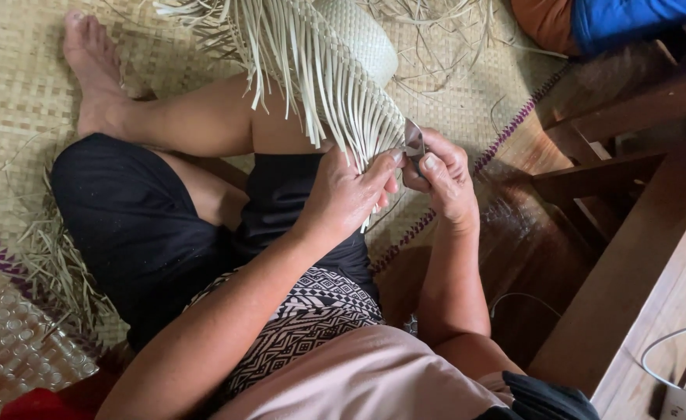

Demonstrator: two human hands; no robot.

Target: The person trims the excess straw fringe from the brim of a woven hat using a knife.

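Note:
A pale woven straw piece (358, 43) with a long fringe of loose flat strips (312, 70) rests over my knee. My left hand (351, 190) pinches the lower ends of the strips between thumb and fingers. My right hand (444, 175) grips a small metal blade (414, 140) held against those strip ends, touching my left fingertips. I sit cross-legged in black shorts on a woven mat (16, 85), one bare foot (90, 58) stretched out at upper left.
Loose straw offcuts (55, 264) lie on the mat at left. Dark wooden furniture (631, 202) stands at right with a white cable and plug (681, 397). Another person's blue and orange clothing (615, 19) shows at top right. Bubble wrap (16, 342) lies at lower left.

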